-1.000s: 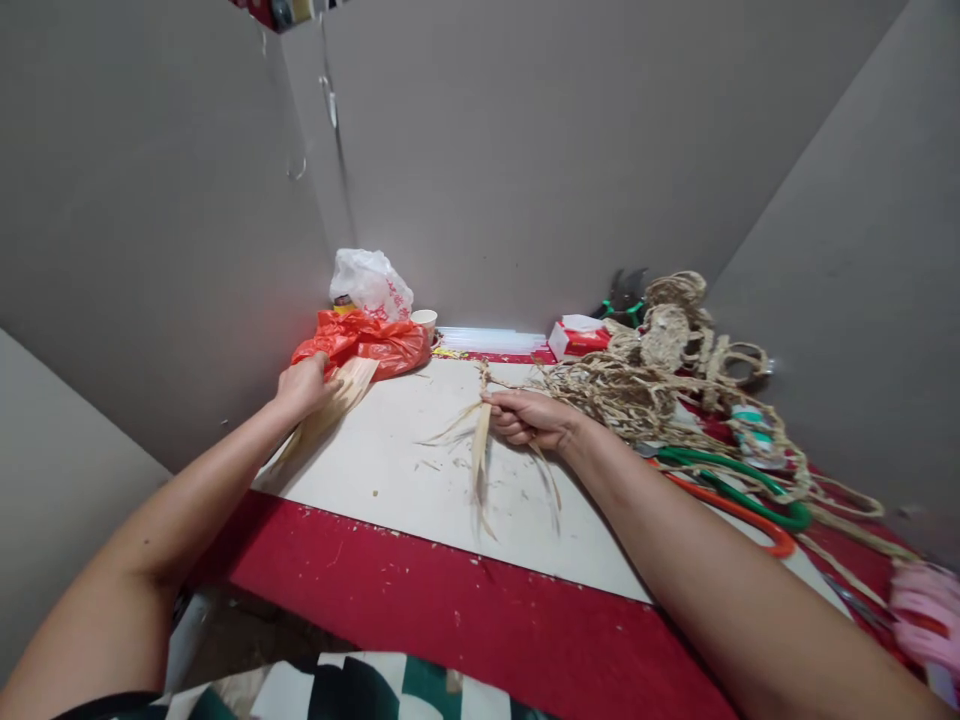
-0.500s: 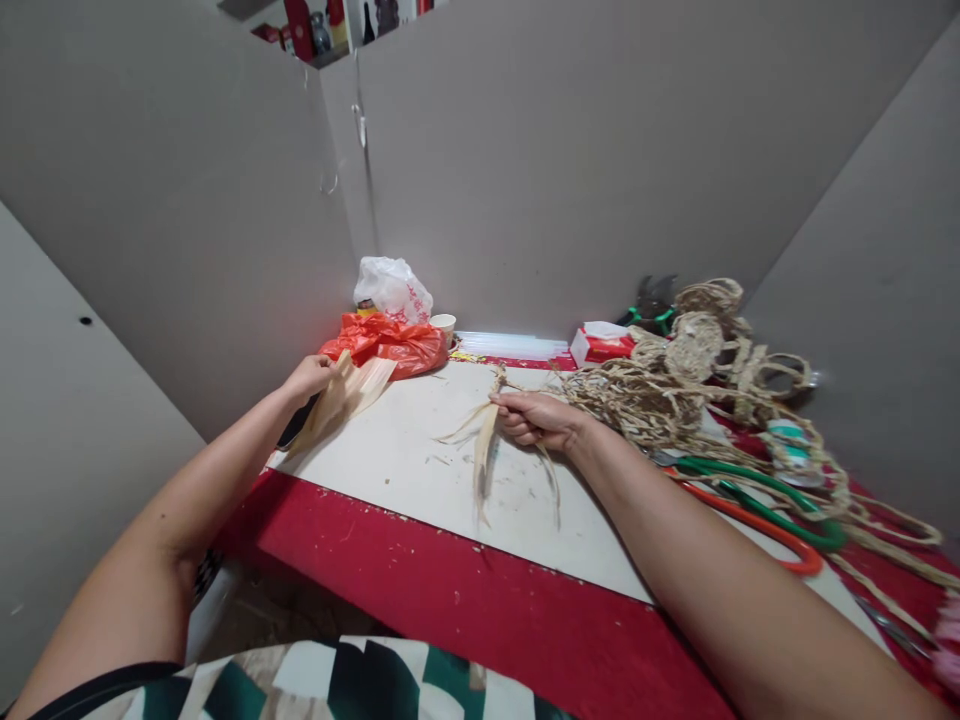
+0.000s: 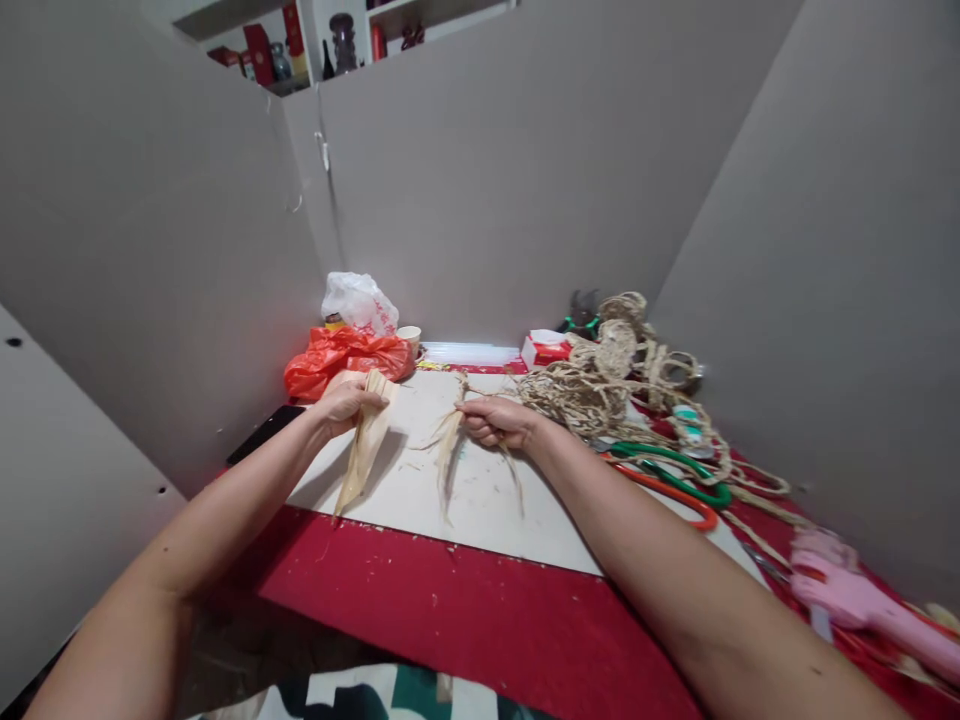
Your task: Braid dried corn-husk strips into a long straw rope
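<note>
Red-topped bench (image 3: 450, 600): wide husk (image 3: 364, 460) clamped in fingers of left hand (image 3: 346, 404), toward left edge; frayed strands (image 3: 448, 450) pinched by right hand (image 3: 499, 421), mid-bench. Judged best: firm pinch beside braided end (image 3: 463, 384), husk untwisted. Rope heap (image 3: 574, 395) crowds right edge; orange bag (image 3: 349, 358), far left corner.

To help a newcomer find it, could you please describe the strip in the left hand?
On the red tabletop lies a white board. Over its left part, the left hand holds the pale strip. It is broad, unlike the narrow, frayed strands at the right hand.
</note>
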### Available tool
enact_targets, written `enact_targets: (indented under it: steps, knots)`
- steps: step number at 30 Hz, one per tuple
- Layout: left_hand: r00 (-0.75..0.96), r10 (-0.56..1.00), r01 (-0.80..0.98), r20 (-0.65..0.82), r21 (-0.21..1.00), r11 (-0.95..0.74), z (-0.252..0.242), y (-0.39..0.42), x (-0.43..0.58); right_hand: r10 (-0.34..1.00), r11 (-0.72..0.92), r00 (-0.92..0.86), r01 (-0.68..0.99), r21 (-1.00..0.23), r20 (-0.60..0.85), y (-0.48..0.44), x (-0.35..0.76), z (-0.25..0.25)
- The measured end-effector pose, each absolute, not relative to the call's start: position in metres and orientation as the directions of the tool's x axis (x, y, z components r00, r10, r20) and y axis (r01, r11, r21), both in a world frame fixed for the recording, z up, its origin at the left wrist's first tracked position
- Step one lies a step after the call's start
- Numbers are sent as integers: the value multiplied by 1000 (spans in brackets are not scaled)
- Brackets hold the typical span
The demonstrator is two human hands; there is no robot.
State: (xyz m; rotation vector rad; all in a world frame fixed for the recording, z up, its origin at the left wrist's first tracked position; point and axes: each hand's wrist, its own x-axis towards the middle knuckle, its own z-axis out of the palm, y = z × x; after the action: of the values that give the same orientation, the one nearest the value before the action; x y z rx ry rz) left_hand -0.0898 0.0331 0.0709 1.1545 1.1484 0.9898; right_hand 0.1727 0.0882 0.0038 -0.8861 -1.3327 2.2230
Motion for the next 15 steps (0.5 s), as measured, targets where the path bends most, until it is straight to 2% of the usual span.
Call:
enact_targets:
  steps: [8,15]
  knots:
    - [310,903,-18,-297,948,318,46,54,-39,623,-407,-737,-20,-913,-262,92,177,5]
    - [446,844,-2,-296,943,332,28,79,-18,721,-370,-640,-32,-928,-265,87,181,14]
